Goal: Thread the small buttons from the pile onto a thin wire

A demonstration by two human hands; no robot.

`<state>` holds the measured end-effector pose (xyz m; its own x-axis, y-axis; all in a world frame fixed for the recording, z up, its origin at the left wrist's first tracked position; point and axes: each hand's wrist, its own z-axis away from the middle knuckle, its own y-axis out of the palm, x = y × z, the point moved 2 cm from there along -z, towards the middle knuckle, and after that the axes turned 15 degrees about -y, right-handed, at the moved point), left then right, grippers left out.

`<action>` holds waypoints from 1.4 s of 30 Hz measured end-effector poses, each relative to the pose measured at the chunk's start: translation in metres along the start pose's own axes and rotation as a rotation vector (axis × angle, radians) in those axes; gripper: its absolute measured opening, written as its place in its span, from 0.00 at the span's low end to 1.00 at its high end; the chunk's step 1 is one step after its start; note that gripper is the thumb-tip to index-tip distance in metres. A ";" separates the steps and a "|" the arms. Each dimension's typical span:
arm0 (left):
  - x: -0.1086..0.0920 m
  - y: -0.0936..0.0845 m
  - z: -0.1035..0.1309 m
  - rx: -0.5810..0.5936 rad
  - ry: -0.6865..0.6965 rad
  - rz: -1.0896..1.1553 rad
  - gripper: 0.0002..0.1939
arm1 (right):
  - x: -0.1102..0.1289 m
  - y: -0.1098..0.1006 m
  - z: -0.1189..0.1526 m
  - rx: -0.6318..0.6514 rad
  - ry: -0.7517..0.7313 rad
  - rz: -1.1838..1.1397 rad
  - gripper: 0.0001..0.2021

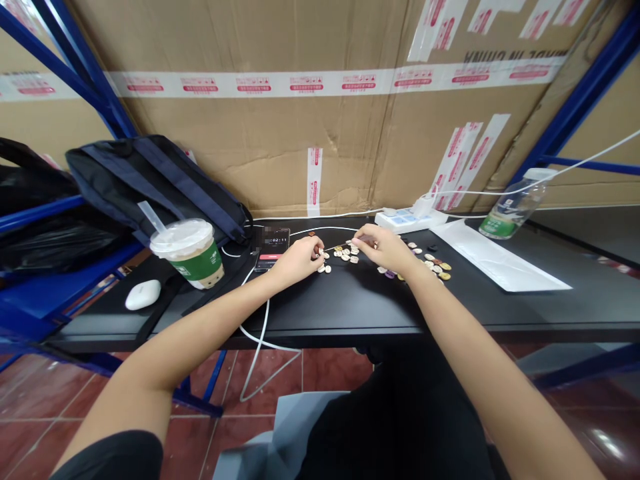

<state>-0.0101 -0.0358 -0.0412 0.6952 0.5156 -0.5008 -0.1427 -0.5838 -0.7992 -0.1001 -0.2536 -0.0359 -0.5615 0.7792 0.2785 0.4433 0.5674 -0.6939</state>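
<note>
My left hand (301,259) is closed in a pinch over the black table (330,310). My right hand (377,247), also pinched, is a short way to its right. A thin thread (338,247) stretches between my fingertips and both hands grip it. Small cream button-like pieces (345,255) lie on the table between my hands, with a few (327,269) by my left fingertips. More pieces, cream, yellow, purple and dark, are spread beside and behind my right hand, partly hidden by it; yellow ones (445,267) lie at the right edge.
A phone (273,247) showing a timer lies left of my left hand. Further left are a lidded drink cup (193,257), a white earbud case (143,295) and a backpack (165,180). A power strip (407,219), white pouch (493,257) and bottle (515,207) are at right.
</note>
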 end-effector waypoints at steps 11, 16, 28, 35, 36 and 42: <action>0.000 0.000 0.000 0.005 0.000 0.008 0.04 | 0.000 0.001 0.000 0.007 0.013 0.001 0.11; 0.001 0.001 0.000 0.001 -0.001 0.002 0.04 | -0.003 0.002 0.001 0.005 0.023 0.009 0.11; 0.002 0.002 -0.001 0.004 0.003 -0.006 0.05 | -0.002 0.002 0.001 -0.008 0.009 0.018 0.11; 0.004 0.002 -0.002 0.005 0.005 -0.004 0.05 | -0.002 0.003 0.001 -0.005 0.020 0.004 0.11; 0.004 0.002 -0.002 0.005 0.005 -0.004 0.05 | -0.002 0.003 0.001 -0.008 0.018 0.009 0.11; 0.004 0.003 -0.002 0.006 0.001 0.017 0.04 | -0.002 0.003 0.001 -0.019 -0.008 -0.005 0.11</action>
<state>-0.0058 -0.0368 -0.0449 0.6933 0.5051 -0.5140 -0.1589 -0.5886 -0.7927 -0.0979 -0.2541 -0.0391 -0.5696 0.7740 0.2766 0.4532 0.5765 -0.6799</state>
